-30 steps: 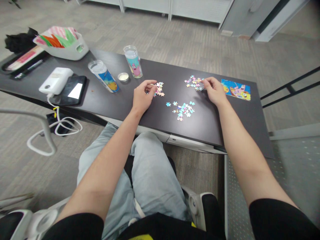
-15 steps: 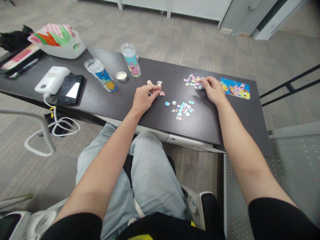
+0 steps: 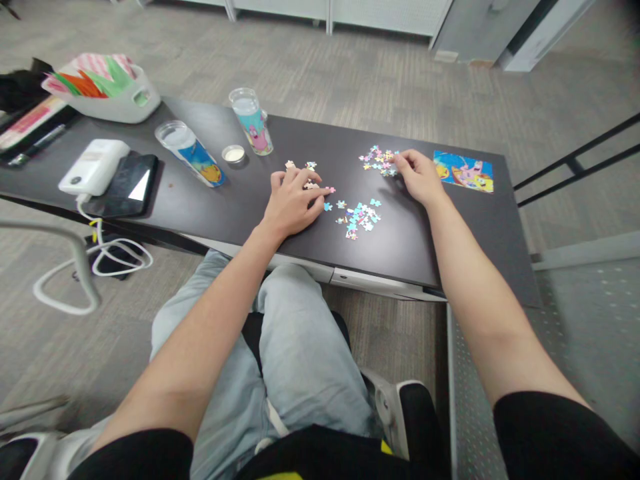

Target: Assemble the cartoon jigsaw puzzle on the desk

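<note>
My left hand [image 3: 295,202] lies over a small group of jigsaw pieces [image 3: 290,165], fingers spread. Its index fingertip touches a pink jigsaw piece [image 3: 332,191] on the table; other pieces are partly hidden beneath the hand. My right hand [image 3: 419,176] is at the right edge of the far pile of jigsaw pieces [image 3: 377,159], thumb and index finger pinched together. Whatever is between those fingertips is too small to make out. Nearer to me, between the hands, lies a loose pile of mostly blue and white jigsaw pieces [image 3: 363,217].
A cartoon picture card [image 3: 465,172] lies right of my right hand. To the left are two clear-topped cartoon tubes [image 3: 257,130], one tipped over, and a round lid [image 3: 233,155]. Further left are a phone [image 3: 133,185], a white charger [image 3: 93,165] with cable, and a white basket [image 3: 113,107].
My left hand's fingers have spread, and the index finger has stretched right with the pink piece under its tip. The right hand stays by the far pile. The view has shifted slightly.
</note>
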Available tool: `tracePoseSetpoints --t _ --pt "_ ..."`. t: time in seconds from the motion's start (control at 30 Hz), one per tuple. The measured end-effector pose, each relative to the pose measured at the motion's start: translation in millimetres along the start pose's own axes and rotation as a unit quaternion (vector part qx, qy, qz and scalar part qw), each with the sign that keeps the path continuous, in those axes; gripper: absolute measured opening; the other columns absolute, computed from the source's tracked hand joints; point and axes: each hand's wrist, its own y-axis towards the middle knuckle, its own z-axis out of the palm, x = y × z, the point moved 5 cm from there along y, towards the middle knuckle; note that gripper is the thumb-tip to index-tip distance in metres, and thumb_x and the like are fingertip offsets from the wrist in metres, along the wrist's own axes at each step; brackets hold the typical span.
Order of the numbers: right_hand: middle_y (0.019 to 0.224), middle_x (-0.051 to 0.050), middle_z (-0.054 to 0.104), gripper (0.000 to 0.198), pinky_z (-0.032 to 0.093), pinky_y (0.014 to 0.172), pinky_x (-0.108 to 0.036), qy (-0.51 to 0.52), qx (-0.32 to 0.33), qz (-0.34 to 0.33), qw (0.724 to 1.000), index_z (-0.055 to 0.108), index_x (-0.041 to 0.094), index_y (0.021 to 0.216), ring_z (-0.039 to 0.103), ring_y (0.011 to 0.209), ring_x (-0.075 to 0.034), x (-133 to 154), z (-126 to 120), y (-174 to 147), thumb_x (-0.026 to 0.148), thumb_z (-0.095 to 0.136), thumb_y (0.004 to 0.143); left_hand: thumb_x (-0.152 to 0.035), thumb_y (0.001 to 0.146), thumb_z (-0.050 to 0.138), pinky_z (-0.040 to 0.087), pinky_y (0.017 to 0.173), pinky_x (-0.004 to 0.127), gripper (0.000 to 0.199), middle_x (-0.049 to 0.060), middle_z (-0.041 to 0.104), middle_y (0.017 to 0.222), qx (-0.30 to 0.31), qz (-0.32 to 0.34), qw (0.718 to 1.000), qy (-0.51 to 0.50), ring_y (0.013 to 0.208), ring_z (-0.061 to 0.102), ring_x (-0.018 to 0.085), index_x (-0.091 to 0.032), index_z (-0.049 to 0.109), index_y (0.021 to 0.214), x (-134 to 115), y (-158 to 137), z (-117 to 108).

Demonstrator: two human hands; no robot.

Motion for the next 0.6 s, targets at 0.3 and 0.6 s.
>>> tracePoseSetpoints --t 0.3,0.6 --pt "0.097 -0.006 0.074 0.096 0.06 0.099 -0.053 0.006 0.007 -0.003 1.0 0.079 0.033 0.105 0.07 0.098 -0.033 10 1 2 0.125 0.053 0.1 -0.068 0.129 0.04 0.034 0.145 0.087 0.073 0.023 0.069 0.184 0.101 0.058 0.992 0.049 0.171 0.059 0.056 -0.033 0.079 0.179 -17 61 18" --pt "0.099 -0.006 0.078 0.095 0.06 0.099 -0.05 0.012 -0.004 0.003 1.0 0.081 0.032 0.105 0.069 0.099 -0.031 13 2 0 0.123 0.054 0.104 -0.069 0.127 0.047 0.032 0.146 0.087 0.069 0.02 0.061 0.195 0.073 0.011 0.997 -0.003 0.178 0.052 0.058 -0.034 0.074 0.18 -31 103 28"
